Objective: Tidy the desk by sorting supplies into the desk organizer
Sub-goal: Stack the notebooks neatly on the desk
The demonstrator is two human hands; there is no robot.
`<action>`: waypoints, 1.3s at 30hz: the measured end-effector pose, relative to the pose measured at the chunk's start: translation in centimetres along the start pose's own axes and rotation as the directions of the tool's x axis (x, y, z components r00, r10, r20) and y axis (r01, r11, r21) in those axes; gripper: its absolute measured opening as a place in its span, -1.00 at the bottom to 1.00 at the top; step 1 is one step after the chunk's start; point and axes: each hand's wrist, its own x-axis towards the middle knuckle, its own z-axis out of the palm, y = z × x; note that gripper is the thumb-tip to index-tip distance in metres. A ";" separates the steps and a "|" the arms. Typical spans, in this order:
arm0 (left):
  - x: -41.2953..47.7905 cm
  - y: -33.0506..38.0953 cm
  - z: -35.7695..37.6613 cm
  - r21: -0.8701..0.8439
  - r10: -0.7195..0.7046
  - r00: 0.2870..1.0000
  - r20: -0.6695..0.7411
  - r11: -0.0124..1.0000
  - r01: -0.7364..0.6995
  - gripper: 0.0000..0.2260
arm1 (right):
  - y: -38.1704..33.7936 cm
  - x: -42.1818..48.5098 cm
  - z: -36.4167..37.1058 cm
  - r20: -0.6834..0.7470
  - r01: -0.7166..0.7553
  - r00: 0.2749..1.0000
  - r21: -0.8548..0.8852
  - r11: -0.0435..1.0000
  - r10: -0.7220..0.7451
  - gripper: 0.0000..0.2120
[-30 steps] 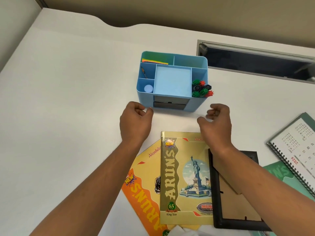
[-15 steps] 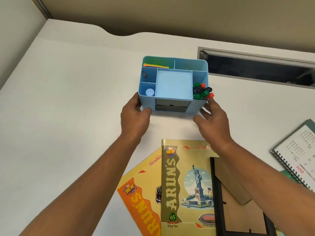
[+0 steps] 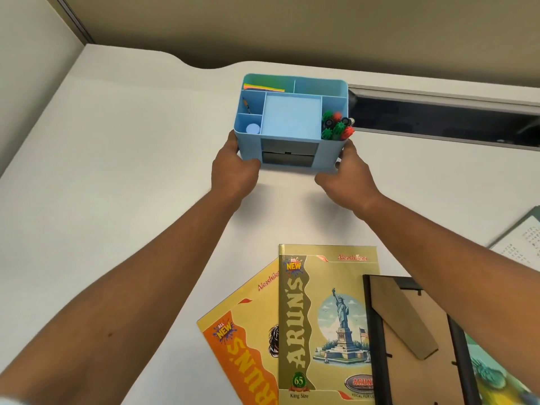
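A light blue desk organizer (image 3: 330,153) stands far out on the white desk (image 3: 117,171). My left hand (image 3: 233,171) grips its lower left corner and my right hand (image 3: 347,176) grips its lower right corner. Inside it are green, red and black markers (image 3: 336,125) in the right compartment, coloured sticky notes (image 3: 263,87) at the back left, a pencil (image 3: 247,106) and a small white round item (image 3: 253,128) on the left. A dark drawer opening (image 3: 287,154) faces me.
Two yellow notebooks (image 3: 318,317) (image 3: 245,340) lie near me, partly under a black picture frame (image 3: 415,340) lying face down. A spiral calendar (image 3: 523,244) sits at the right edge. A dark cable slot (image 3: 438,118) runs along the desk's back right.
Both hands reached forward from in front of the organizer and took hold of its lower corners. The organizer has slid farther away from me toward the back of the desk.
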 end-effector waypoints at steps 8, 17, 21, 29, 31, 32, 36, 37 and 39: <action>-1.8 -1.1 -0.7 0.205 -0.047 0.999 0.024 0.978 0.041 -0.30 | 0.5 -0.9 -1.1 -0.006 -0.031 1.000 -0.119 0.992 0.031 -0.23; -13.1 -6.1 0.8 0.408 0.137 0.988 0.071 0.900 -0.154 -0.41 | 5.8 -10.5 -5.7 -0.117 -0.025 0.993 -0.091 0.995 0.014 -0.62; -18.4 -8.2 1.9 0.471 0.221 0.962 0.158 0.840 -0.270 -0.44 | 9.2 -15.7 -8.3 -0.210 -0.055 0.977 -0.037 0.998 0.046 -0.70; -24.8 -11.8 2.9 0.546 0.342 0.906 0.250 0.723 -0.424 -0.39 | 16.6 -23.9 -10.5 -0.277 -0.114 0.960 -0.224 0.968 0.048 -0.64; -25.1 -12.3 2.9 0.568 0.371 0.894 0.250 0.692 -0.446 -0.41 | 18.2 -25.3 -10.3 -0.223 -0.108 0.974 -0.253 0.961 0.051 -0.52; -25.1 -12.3 3.0 0.570 0.378 0.892 0.248 0.687 -0.450 -0.42 | 19.0 -25.8 -10.2 -0.197 -0.087 0.980 -0.284 0.955 0.031 -0.44; -25.1 -12.2 3.0 0.576 0.387 0.892 0.234 0.684 -0.448 -0.43 | 21.6 -26.3 -9.6 -0.175 0.023 0.978 -0.432 0.901 -0.109 -0.32; -25.2 -12.2 3.0 0.578 0.391 0.891 0.232 0.681 -0.449 -0.43 | 21.6 -26.3 -9.6 -0.191 0.031 0.974 -0.430 0.902 -0.124 -0.33; -25.1 -12.4 3.0 0.582 0.396 0.889 0.230 0.676 -0.452 -0.42 | 21.6 -26.0 -9.5 -0.207 0.040 0.968 -0.428 0.903 -0.141 -0.35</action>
